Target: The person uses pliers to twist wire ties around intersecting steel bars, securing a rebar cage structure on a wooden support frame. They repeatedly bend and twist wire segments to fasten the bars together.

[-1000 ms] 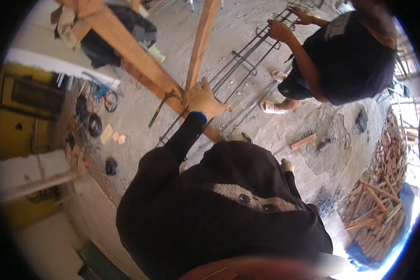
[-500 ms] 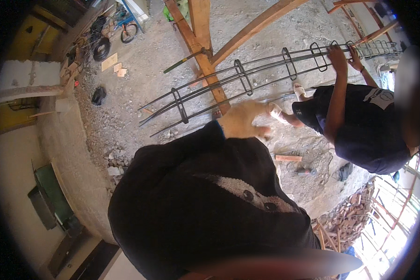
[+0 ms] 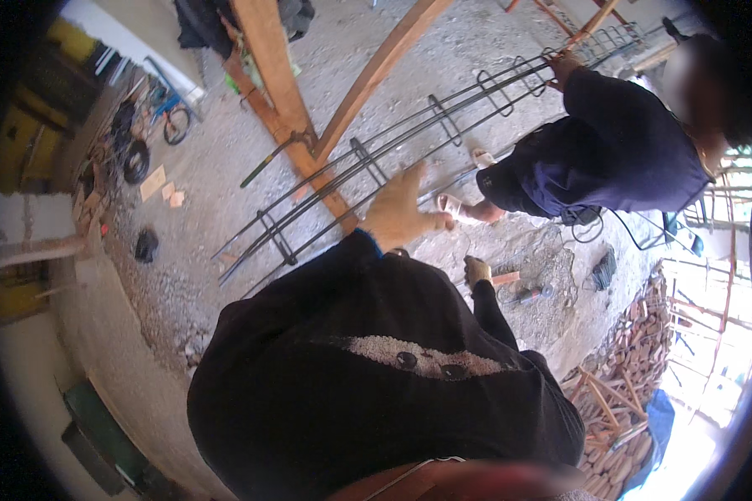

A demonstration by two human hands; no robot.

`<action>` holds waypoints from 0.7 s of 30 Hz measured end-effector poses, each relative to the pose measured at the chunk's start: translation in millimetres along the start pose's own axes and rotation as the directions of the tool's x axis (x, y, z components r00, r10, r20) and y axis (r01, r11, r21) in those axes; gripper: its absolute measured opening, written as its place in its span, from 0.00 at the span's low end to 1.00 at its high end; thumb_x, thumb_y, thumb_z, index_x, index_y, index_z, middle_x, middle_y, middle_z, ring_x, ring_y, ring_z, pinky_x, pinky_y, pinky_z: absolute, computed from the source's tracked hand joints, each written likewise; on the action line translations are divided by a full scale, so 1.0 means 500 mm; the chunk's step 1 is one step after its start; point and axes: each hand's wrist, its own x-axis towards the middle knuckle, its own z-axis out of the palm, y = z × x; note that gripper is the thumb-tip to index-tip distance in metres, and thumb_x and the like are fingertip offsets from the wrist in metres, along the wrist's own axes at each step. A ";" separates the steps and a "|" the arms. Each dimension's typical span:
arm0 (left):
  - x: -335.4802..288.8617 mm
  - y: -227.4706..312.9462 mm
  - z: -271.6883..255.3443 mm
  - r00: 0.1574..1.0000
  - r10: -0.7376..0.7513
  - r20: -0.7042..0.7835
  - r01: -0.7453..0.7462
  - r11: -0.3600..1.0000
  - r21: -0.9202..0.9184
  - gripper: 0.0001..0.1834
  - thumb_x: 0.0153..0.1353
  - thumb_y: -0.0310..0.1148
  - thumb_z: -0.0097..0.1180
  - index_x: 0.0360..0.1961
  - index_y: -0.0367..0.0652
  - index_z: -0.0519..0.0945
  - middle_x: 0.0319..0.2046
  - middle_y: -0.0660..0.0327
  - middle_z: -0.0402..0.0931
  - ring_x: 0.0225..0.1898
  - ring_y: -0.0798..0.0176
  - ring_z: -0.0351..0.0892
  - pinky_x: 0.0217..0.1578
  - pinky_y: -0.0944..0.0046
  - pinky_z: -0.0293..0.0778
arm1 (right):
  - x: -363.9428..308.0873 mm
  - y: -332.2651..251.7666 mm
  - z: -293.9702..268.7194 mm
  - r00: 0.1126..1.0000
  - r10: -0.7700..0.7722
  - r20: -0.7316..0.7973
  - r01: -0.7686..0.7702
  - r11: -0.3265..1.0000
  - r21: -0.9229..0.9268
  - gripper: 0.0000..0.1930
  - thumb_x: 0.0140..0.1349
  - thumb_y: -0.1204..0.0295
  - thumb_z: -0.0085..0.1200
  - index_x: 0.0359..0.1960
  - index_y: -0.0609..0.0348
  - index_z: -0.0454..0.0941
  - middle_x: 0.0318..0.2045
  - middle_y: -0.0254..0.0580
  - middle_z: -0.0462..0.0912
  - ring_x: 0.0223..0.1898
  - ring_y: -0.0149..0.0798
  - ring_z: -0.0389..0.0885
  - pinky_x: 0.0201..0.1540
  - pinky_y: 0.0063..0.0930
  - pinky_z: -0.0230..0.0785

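My left hand [image 3: 398,209], in a pale tan work glove, reaches out with thumb and fingers spread. It overlaps the near bar of a long rebar cage [image 3: 359,159]; whether it touches the steel I cannot tell. Lower and to the right, my right hand [image 3: 478,271], also gloved, has its fingers curled, and anything inside them is hidden. The cage, long bars joined by square stirrups, lies across a wooden trestle [image 3: 280,75]. At the cage's right part, a co-worker [image 3: 593,150] in dark clothes has a hand [image 3: 564,68] on the bars.
A bar tool with a green handle [image 3: 263,167] rests at the trestle. A reddish wood piece [image 3: 505,278], a power tool [image 3: 535,294] and a dark wire coil [image 3: 604,271] lie on the rough floor. Stacked bricks [image 3: 618,401] stand lower right, rubble and black coils [image 3: 136,161] at left.
My view has shifted, and the cage slants more steeply. My left hand has come up to the near bar. My right hand has come into view. The co-worker has turned and leans along the cage.
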 end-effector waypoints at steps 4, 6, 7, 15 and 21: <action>0.211 0.035 0.007 0.980 0.068 -0.186 0.009 0.924 0.383 0.81 0.46 0.68 0.83 0.84 0.26 0.49 0.77 0.28 0.62 0.80 0.31 0.62 0.78 0.40 0.60 | 0.020 0.101 -0.011 0.996 -0.084 0.021 0.085 0.995 -0.055 0.10 0.70 0.57 0.64 0.38 0.48 0.83 0.21 0.27 0.73 0.17 0.31 0.69 0.20 0.36 0.63; 0.296 0.041 0.031 0.978 0.022 -0.206 0.088 0.857 0.507 0.82 0.44 0.70 0.82 0.84 0.28 0.49 0.78 0.29 0.60 0.81 0.33 0.61 0.78 0.38 0.60 | 0.042 0.193 -0.019 0.898 -0.415 0.149 0.413 0.674 -0.612 0.09 0.67 0.62 0.64 0.39 0.53 0.85 0.27 0.42 0.84 0.29 0.43 0.84 0.31 0.45 0.76; 0.333 0.040 0.039 0.978 0.017 -0.210 0.100 0.837 0.537 0.83 0.43 0.72 0.82 0.85 0.29 0.49 0.79 0.30 0.60 0.81 0.34 0.61 0.78 0.38 0.61 | 0.050 0.242 -0.026 0.826 -0.499 0.263 0.396 0.180 -0.900 0.10 0.65 0.64 0.64 0.39 0.57 0.86 0.32 0.53 0.91 0.37 0.52 0.93 0.38 0.49 0.82; 0.405 -0.007 0.089 0.989 -0.072 -0.131 0.139 0.767 0.626 0.78 0.45 0.73 0.79 0.83 0.28 0.56 0.76 0.40 0.66 0.78 0.42 0.67 0.73 0.42 0.66 | 0.026 0.471 -0.037 0.944 -0.282 0.170 0.293 0.486 -0.823 0.17 0.68 0.54 0.60 0.43 0.54 0.89 0.39 0.54 0.92 0.41 0.55 0.92 0.43 0.55 0.82; 0.377 -0.022 0.087 0.986 -0.026 -0.167 0.123 0.787 0.604 0.78 0.45 0.73 0.78 0.82 0.26 0.57 0.76 0.38 0.66 0.78 0.40 0.67 0.74 0.40 0.66 | 0.023 0.482 -0.051 0.931 -0.340 0.133 0.295 0.486 -0.823 0.14 0.69 0.56 0.58 0.44 0.52 0.87 0.37 0.51 0.91 0.38 0.53 0.91 0.40 0.54 0.81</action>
